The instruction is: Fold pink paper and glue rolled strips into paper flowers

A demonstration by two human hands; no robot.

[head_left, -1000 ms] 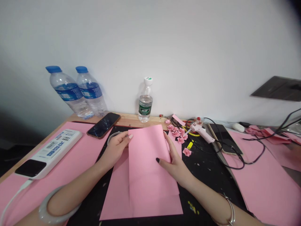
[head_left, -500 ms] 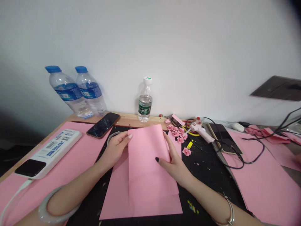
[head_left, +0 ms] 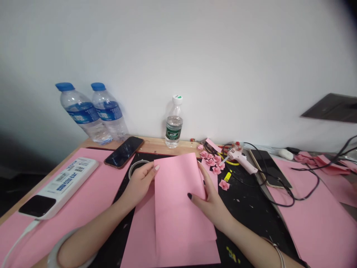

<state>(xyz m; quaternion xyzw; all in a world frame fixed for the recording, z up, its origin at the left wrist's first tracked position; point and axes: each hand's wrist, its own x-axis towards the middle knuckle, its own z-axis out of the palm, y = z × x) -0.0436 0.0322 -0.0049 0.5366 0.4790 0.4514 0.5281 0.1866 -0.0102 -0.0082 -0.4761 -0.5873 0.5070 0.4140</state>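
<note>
A folded pink sheet (head_left: pixel 178 208) is held upright-ish above another pink sheet (head_left: pixel 142 230) that lies on the black mat (head_left: pixel 245 219). My left hand (head_left: pixel 141 181) pinches its upper left edge between thumb and fingers. At the right edge, my right hand (head_left: pixel 209 197) grips the same sheet, thumb on the front face and fingers behind it, partly hidden. Small folded pink paper roses (head_left: pixel 216 170) lie just beyond my right hand. A pink glue gun (head_left: pixel 242 162) rests to their right.
Two large bottles (head_left: pixel 83 113) and a small bottle (head_left: pixel 174 128) stand by the wall. A phone (head_left: pixel 124 152) and white power bank (head_left: pixel 60 188) lie left. Another phone (head_left: pixel 269 168), black cables (head_left: pixel 306 195) and pink sheets (head_left: pixel 312 219) are right.
The whole scene sits slightly lower and further right in view. Both hands still hold the folded sheet, with their grips nearly the same.
</note>
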